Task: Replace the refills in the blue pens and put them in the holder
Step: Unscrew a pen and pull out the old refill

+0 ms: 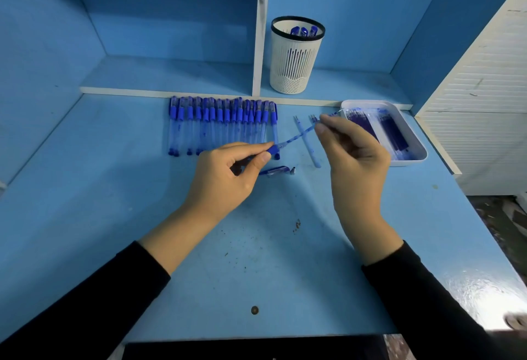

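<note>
My left hand [228, 174] grips the blue grip end of a clear pen barrel [293, 138] held above the desk. My right hand [350, 148] pinches a thin refill [335, 114] at the barrel's far end. A blue pen cap with a metal tip piece [278, 171] lies on the desk under my hands. Two used refills [308, 142] lie to the right of a row of several capped blue pens [222, 125]. A white tray [416, 142] at the right holds blue refills. The white slotted holder [296, 57] on the shelf has three blue pens in it.
A white divider [259, 31] splits the blue shelf unit behind the desk. A white slatted cabinet [484, 88] stands at the right. Small brown specks [296, 225] dot the blue desk top. A dark object lies at the near edge.
</note>
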The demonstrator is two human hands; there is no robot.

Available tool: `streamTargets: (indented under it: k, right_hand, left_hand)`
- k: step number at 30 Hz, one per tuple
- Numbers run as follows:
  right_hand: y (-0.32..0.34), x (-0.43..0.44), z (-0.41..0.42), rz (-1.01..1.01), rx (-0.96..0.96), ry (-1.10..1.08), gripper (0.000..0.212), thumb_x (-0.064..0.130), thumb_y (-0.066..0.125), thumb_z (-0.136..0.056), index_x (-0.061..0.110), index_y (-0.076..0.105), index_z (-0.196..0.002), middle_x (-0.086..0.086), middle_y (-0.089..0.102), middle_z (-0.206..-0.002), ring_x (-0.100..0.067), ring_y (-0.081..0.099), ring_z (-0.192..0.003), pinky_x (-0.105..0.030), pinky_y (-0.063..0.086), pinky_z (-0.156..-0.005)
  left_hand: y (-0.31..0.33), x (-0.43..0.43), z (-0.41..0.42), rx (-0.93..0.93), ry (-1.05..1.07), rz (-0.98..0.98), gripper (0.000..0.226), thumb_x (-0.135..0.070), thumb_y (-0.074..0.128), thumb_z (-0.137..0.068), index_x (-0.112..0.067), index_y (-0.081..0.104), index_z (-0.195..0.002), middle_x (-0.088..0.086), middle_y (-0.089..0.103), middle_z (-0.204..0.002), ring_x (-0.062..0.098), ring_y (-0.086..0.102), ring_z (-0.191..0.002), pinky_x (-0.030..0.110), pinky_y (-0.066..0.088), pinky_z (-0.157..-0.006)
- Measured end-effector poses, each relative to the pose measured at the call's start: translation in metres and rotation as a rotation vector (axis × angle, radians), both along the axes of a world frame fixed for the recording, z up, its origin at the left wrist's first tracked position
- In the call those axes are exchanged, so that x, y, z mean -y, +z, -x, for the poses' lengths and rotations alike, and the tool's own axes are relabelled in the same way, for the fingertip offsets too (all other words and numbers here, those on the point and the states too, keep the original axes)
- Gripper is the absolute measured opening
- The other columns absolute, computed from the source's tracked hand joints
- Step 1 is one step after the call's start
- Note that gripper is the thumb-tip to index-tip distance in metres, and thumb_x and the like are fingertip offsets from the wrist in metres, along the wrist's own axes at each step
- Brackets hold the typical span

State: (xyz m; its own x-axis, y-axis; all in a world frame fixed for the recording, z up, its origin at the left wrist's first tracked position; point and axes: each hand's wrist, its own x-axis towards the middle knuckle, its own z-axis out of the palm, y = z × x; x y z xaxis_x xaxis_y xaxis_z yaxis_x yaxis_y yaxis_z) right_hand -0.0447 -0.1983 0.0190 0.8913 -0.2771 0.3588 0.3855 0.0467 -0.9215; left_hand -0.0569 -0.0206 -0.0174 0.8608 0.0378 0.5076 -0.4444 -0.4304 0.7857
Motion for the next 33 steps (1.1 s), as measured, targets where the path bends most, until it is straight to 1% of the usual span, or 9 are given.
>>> streamTargets:
  k: [4, 8, 12, 14, 16, 20, 25, 29, 33]
  right_hand:
    - [0.006, 0.007, -0.009, -0.178, -0.058, -0.015, 0.015, -0.004, 0.068, -0.084, 0.005, 0.072, -0.095, 0.001, 0.074, -0.083, -0.012, 0.068, -0.083, -0.022, 0.052, -0.082]
    - [0.009, 0.028, -0.027, -0.247, -0.079, -0.053, 0.017, -0.002, 0.066, -0.086, -0.003, 0.069, -0.102, -0.004, 0.071, -0.089, -0.015, 0.064, -0.088, -0.028, 0.051, -0.092]
    - [0.011, 0.043, -0.048, 0.062, -0.208, 0.048, 0.021, -0.003, 0.063, -0.086, 0.006, 0.072, -0.102, -0.002, 0.073, -0.095, -0.005, 0.065, -0.085, -0.014, 0.048, -0.08]
    - [0.013, 0.048, -0.061, 0.268, -0.288, 0.083, 0.023, -0.002, 0.063, -0.086, 0.01, 0.073, -0.104, 0.004, 0.073, -0.095, 0.005, 0.063, -0.079, -0.005, 0.043, -0.072]
    - [0.014, 0.051, -0.075, 0.453, -0.344, 0.092, 0.025, -0.001, 0.061, -0.085, 0.016, 0.073, -0.1, 0.007, 0.072, -0.094, 0.011, 0.061, -0.074, -0.003, 0.042, -0.069]
    - [0.011, 0.054, -0.101, 0.67, -0.397, 0.09, 0.031, -0.004, 0.059, -0.082, 0.021, 0.074, -0.091, 0.005, 0.073, -0.098, -0.008, 0.067, -0.093, -0.023, 0.051, -0.09]
    - [0.015, 0.045, -0.117, 1.017, -0.438, 0.077, 0.028, 0.0, 0.057, -0.085, 0.015, 0.076, -0.097, 0.0, 0.072, -0.101, -0.015, 0.063, -0.091, -0.011, 0.037, -0.066]
    - [0.012, 0.039, -0.121, 1.107, -0.435, 0.092, 0.029, 0.0, 0.056, -0.085, 0.015, 0.076, -0.099, -0.001, 0.072, -0.101, -0.018, 0.063, -0.093, -0.018, 0.041, -0.071]
    - [0.012, 0.045, -0.117, 1.117, -0.392, 0.088, 0.031, 0.0, 0.055, -0.085, 0.018, 0.076, -0.098, 0.001, 0.068, -0.092, -0.017, 0.062, -0.088, -0.011, 0.037, -0.065]
  left_hand:
    - [-0.001, -0.003, -0.002, -0.015, 0.004, 0.011, 0.023, -0.018, 0.07, -0.09, -0.014, 0.074, -0.112, -0.005, 0.075, -0.097, 0.022, 0.068, -0.081, 0.039, 0.054, -0.07]
    - [-0.002, -0.006, -0.006, -0.001, 0.018, 0.0, 0.023, -0.014, 0.07, -0.09, -0.014, 0.073, -0.113, -0.001, 0.074, -0.099, 0.021, 0.067, -0.081, 0.028, 0.055, -0.072]
    - [0.0, -0.001, -0.015, 0.071, 0.033, -0.034, 0.024, -0.008, 0.069, -0.09, -0.011, 0.072, -0.114, -0.003, 0.072, -0.098, 0.011, 0.063, -0.079, 0.015, 0.051, -0.074]
    - [0.001, 0.001, -0.021, 0.115, 0.029, -0.053, 0.025, -0.006, 0.067, -0.091, -0.009, 0.071, -0.115, -0.002, 0.071, -0.098, 0.011, 0.063, -0.08, 0.016, 0.052, -0.074]
    - [0.001, 0.002, -0.029, 0.15, 0.023, -0.077, 0.025, -0.006, 0.066, -0.092, -0.008, 0.071, -0.116, 0.0, 0.071, -0.101, 0.015, 0.065, -0.083, 0.021, 0.054, -0.076]
    - [0.004, 0.007, -0.047, 0.228, 0.025, -0.122, 0.023, -0.008, 0.066, -0.092, -0.006, 0.072, -0.114, -0.002, 0.071, -0.104, 0.014, 0.067, -0.086, 0.024, 0.055, -0.08]
    - [0.004, 0.018, -0.069, 0.274, -0.018, -0.138, 0.022, -0.008, 0.067, -0.092, -0.005, 0.073, -0.112, 0.0, 0.072, -0.102, 0.012, 0.067, -0.084, 0.026, 0.055, -0.076]
    - [0.001, 0.022, -0.075, 0.271, -0.033, -0.146, 0.022, -0.007, 0.068, -0.091, -0.006, 0.073, -0.112, 0.001, 0.072, -0.104, 0.007, 0.067, -0.088, 0.022, 0.055, -0.079]
    - [-0.001, 0.02, -0.074, 0.276, -0.048, -0.18, 0.023, -0.005, 0.069, -0.09, -0.005, 0.073, -0.112, 0.0, 0.071, -0.103, 0.004, 0.066, -0.087, 0.014, 0.052, -0.081]
